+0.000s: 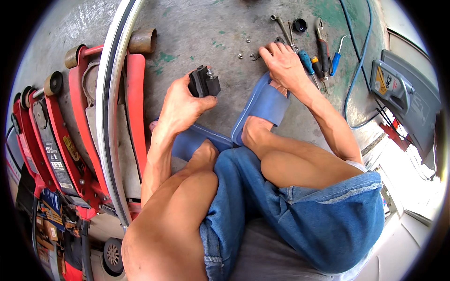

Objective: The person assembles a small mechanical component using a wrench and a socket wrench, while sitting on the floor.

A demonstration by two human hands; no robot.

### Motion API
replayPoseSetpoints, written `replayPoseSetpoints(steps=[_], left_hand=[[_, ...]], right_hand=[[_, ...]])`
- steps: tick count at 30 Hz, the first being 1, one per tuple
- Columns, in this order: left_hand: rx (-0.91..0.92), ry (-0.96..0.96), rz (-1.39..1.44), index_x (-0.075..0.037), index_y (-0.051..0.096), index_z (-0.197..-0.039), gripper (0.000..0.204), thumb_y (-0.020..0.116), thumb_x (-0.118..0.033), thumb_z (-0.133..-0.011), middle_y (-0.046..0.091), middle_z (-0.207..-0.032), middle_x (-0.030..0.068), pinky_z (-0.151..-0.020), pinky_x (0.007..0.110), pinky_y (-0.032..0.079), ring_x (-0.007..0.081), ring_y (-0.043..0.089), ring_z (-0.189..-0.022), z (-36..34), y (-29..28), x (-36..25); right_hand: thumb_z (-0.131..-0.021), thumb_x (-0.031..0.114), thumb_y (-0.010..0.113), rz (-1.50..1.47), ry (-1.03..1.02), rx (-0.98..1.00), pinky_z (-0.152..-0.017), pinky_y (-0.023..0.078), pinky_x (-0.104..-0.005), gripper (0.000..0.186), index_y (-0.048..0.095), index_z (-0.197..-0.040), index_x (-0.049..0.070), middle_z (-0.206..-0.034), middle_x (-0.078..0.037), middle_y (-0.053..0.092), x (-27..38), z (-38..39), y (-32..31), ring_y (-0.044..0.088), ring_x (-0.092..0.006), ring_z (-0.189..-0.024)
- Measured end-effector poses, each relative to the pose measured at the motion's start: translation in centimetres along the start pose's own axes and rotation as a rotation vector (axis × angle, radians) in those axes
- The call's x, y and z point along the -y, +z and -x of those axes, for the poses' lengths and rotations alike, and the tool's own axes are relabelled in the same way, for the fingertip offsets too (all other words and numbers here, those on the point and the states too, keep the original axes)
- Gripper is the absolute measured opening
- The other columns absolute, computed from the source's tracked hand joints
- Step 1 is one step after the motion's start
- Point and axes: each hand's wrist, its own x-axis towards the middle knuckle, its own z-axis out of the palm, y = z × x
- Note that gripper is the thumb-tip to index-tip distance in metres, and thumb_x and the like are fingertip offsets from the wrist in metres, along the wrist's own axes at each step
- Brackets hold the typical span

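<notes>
In my left hand [187, 103] is a black block-shaped part [199, 82] with a metal bolt on top, raised above the concrete. My right hand [280, 65] is down at the floor, fingers curled by a small dark piece [279, 40]; what exactly they grip is hidden. Around it lie a wrench [280, 25], a round black cap [299, 25], locking pliers [320, 35], screwdrivers [307, 63], a blue-handled pick [335, 63] and small nuts [241, 56].
Several red floor jacks [136, 103] and a long metal strip [105, 117] are at my left. On the right are a blue hose [347, 98], a grey jug [390, 84] and a grey container [424, 122]. My feet in blue sandals [267, 105] rest on the concrete floor [211, 28].
</notes>
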Motion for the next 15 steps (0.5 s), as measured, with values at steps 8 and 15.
replayPoseSetpoints(steps=[8,15], left_hand=[[-0.16,0.098,-0.082,-0.001,0.069,-0.102,0.039,0.076,-0.021,-0.068,0.071,-0.081,0.0141,-0.075,0.039,0.054,0.0265,0.069,-0.075,0.8,0.6,-0.2],[-0.142,-0.036,-0.227,0.001,0.07,-0.106,0.046,0.076,-0.027,-0.07,0.075,-0.093,0.0244,-0.086,0.045,0.056,0.0408,0.073,-0.094,1.3,0.0,-1.0]], right_hand=[[-0.075,0.0,0.067,0.001,-0.088,0.117,-0.09,0.053,-0.0455,0.032,0.055,-0.104,0.006,-0.099,-0.012,0.059,-1.3,-1.0,0.6,0.063,-0.0337,-0.1],[-0.079,0.001,0.065,0.069,-0.081,0.131,-0.09,0.053,-0.045,0.027,0.055,-0.104,0.006,-0.101,-0.012,0.059,-0.5,-1.1,0.3,0.064,-0.0323,-0.1]])
